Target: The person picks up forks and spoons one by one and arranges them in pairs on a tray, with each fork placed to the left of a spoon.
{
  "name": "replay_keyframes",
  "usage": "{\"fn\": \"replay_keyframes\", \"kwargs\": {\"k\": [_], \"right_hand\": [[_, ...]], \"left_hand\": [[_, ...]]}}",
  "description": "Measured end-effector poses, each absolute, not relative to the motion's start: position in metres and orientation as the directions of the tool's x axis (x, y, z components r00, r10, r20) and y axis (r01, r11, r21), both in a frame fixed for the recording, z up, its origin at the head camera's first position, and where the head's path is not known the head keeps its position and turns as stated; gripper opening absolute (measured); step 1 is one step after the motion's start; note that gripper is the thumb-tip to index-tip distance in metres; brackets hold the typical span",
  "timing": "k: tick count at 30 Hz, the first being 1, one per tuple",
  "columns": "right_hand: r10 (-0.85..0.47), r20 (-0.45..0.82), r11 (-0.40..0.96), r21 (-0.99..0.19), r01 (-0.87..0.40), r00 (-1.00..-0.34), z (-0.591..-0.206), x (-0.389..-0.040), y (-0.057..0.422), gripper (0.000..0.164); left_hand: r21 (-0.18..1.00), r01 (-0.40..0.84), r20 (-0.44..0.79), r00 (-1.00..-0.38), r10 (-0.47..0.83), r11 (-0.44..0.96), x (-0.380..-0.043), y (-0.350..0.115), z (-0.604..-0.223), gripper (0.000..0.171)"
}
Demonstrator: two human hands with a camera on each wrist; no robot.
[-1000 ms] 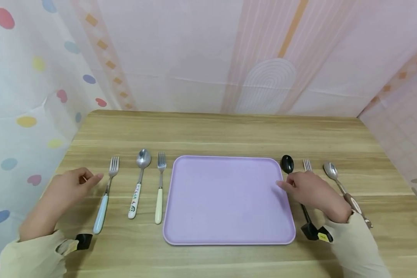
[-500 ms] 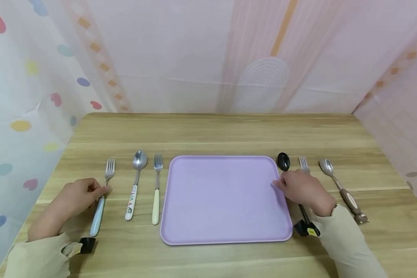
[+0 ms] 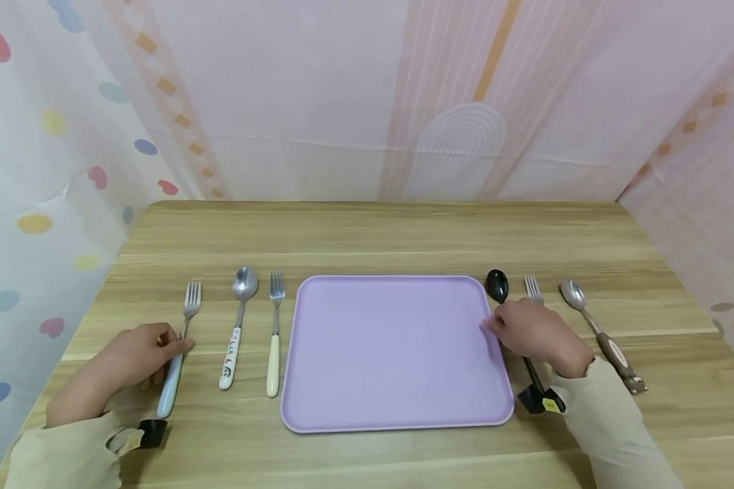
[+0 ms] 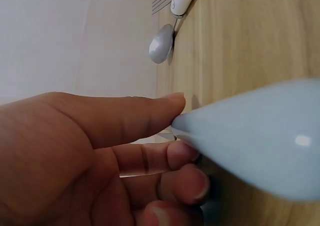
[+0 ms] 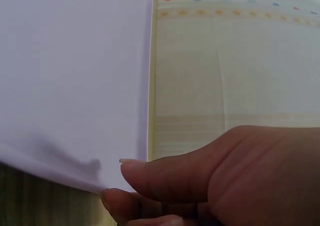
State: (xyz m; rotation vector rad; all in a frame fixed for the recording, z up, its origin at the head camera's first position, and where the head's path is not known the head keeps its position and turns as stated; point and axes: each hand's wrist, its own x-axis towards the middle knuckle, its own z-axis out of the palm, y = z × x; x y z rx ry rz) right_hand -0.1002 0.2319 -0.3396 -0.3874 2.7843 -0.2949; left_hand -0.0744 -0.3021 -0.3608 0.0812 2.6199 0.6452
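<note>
My left hand pinches a blue-handled fork between thumb and index finger, at the neck just above the handle. In the left wrist view the fork's pale blue handle points toward the camera, and the other fingers curl below. On the tray's right side, my right hand grips the rim of a flat lilac tray. The right wrist view has the thumb over the tray's edge and the index finger under it. A black spoon and another fork are partly hidden by this hand.
Between the left hand and the tray lie a white-handled spoon and a cream-handled fork. Farther right is a spoon with a brown handle. Patterned cloth hangs behind the wooden table.
My left hand has moved right and down onto the blue-handled fork and taken hold of it. The right hand has closed in on the tray's right rim. The head view has shifted slightly.
</note>
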Motion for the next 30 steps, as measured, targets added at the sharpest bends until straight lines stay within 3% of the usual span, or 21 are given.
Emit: {"fn": "replay_keyframes", "kwargs": {"k": [14, 30], "right_hand": [[-0.322, -0.297, 0.937, -0.235, -0.258, -0.899, -0.343, -0.102, 0.233, 0.03], [-0.32, -0.373, 0.932, -0.288, -0.219, -0.871, -0.352, -0.108, 0.234, 0.027]], "left_hand": [[0.45, -0.037, -0.396, -0.904, 0.162, 0.892, -0.07, -0.297, -0.356, 0.026], [0.46, -0.012, -0.344, -0.924, 0.166, 0.888, -0.07, -0.296, -0.359, 0.027]]}}
